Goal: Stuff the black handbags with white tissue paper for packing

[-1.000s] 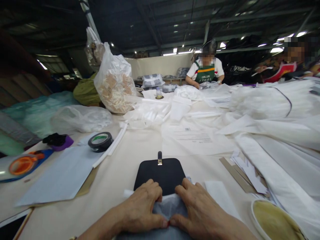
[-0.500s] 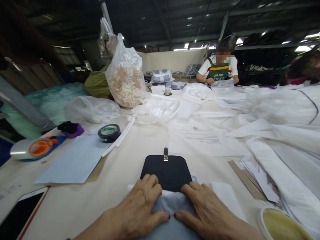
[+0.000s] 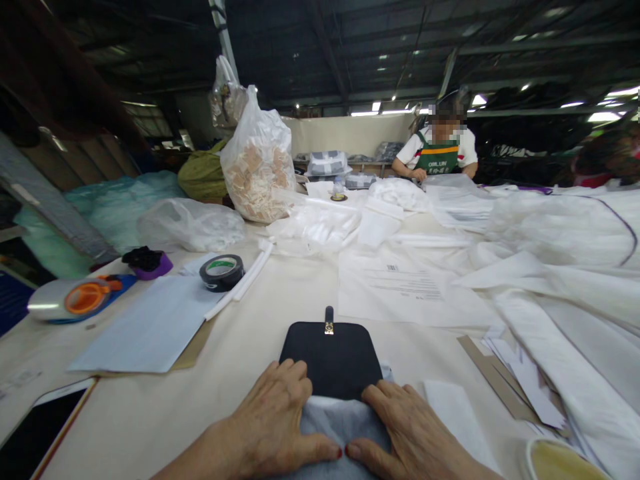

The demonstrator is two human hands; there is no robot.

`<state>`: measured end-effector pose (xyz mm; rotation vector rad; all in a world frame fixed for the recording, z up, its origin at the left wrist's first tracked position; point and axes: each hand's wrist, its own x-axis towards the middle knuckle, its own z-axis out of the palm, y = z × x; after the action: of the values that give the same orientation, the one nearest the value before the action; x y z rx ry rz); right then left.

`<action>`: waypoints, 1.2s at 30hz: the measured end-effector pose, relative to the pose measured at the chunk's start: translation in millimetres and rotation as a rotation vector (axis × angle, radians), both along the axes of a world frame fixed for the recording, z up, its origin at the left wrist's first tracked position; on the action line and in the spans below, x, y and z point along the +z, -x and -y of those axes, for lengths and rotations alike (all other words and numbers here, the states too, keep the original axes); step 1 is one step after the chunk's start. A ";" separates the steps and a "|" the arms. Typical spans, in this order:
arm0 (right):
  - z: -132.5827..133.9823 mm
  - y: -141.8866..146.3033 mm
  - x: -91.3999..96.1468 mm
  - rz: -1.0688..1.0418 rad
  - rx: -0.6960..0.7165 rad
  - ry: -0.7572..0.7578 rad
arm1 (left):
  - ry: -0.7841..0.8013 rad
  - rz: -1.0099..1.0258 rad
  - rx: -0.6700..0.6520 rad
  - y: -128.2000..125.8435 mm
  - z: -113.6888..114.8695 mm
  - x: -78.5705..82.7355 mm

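Observation:
A black handbag (image 3: 330, 363) lies in front of me, its rounded end pointing away. A short strap tab with a gold-coloured clasp (image 3: 329, 327) sticks out at its far edge. Thin whitish-grey wrapping (image 3: 345, 420), perhaps tissue or cloth, covers its near part. My left hand (image 3: 270, 420) grips the wrapped left side, fingers curled over the edge. On the opposite side, my right hand (image 3: 400, 423) holds the wrapping and bag in the same manner. Both thumbs rest on the wrapping, tips almost meeting. The bag's near end is hidden.
Left are a phone (image 3: 50, 420), a pale blue sheet (image 3: 145, 327), black tape (image 3: 221, 272) and a tape dispenser (image 3: 75, 298). Paper strips (image 3: 520, 373) and a tub (image 3: 560, 460) lie right. Across the table, a co-worker (image 3: 440, 150) handles clear plastic.
The whole view has shifted slightly, with the scene lower in the picture. My left hand sits slightly further left along the wrapping's edge. Both hands keep their hold.

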<state>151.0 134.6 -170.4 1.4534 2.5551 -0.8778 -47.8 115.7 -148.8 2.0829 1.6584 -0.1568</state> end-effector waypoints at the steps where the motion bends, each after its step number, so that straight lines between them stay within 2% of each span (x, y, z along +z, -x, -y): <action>1: -0.6 0.2 -0.8 0.003 0.001 0.004 | 0.010 -0.002 0.009 0.0 0.7 -1.1; 8: -1.7 3.8 -1.7 0.080 0.040 0.038 | 0.099 -0.046 0.021 -2.6 5.4 -0.7; 13: -2.5 7.5 0.0 0.076 0.031 0.074 | 0.163 -0.027 -0.007 -3.3 8.0 8.9; 15: -2.1 6.6 1.8 0.068 0.033 0.085 | 0.202 -0.035 -0.060 -2.3 9.2 15.0; 18: -0.5 3.1 4.1 0.009 0.049 0.051 | 0.128 0.010 -0.179 0.9 9.5 19.3; 23: 5.1 -0.3 2.7 -0.037 0.052 -0.003 | 0.044 0.117 -0.360 1.8 9.6 10.7; 29: 14.5 2.5 2.5 -0.045 0.078 -0.081 | 0.144 0.092 -0.275 -14.3 18.6 16.6; 32: 9.1 -1.7 10.1 -0.037 0.076 -0.011 | 0.169 0.060 -0.285 -19.5 23.1 20.9; 34: -3.1 -7.4 13.5 -0.087 0.073 0.106 | 0.156 0.061 -0.287 -20.3 24.3 21.3; 36: -21.7 -11.6 10.6 -0.214 -0.017 0.225 | 0.152 0.072 -0.275 -19.8 24.1 19.7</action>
<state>162.6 156.3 -159.8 1.3838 2.4851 -1.3413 -28.0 91.6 -129.2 2.1635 1.2716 -0.2831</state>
